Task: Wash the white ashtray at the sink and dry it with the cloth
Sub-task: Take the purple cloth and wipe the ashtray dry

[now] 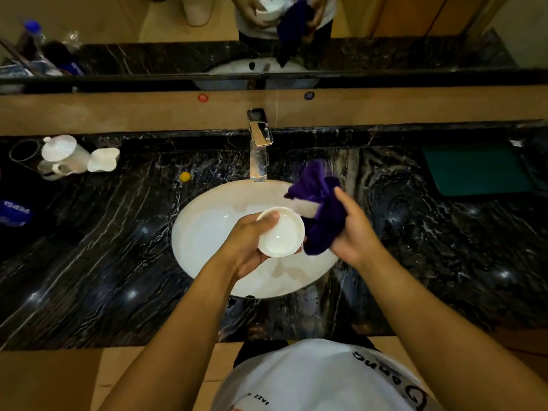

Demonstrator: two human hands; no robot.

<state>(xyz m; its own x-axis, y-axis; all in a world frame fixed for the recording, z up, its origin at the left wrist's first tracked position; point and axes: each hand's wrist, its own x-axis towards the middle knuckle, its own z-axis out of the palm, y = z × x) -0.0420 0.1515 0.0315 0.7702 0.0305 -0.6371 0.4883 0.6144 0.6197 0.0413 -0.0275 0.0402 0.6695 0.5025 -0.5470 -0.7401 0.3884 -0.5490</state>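
My left hand [249,244] grips the round white ashtray [281,234] by its rim, thumb inside, holding it above the white oval sink [201,229]. My right hand [353,229] is closed on a bunched purple cloth [318,209], which hangs just right of the ashtray and touches its edge. The ashtray's hollow faces up towards me. The chrome tap [258,149] stands behind the sink; I see no water running.
A dark marble counter [103,247] surrounds the sink. White lidded pot and cups [68,157] stand at the back left, a small yellow object [184,176] near the tap, a green mat [474,169] at the back right. A mirror [385,25] lines the wall.
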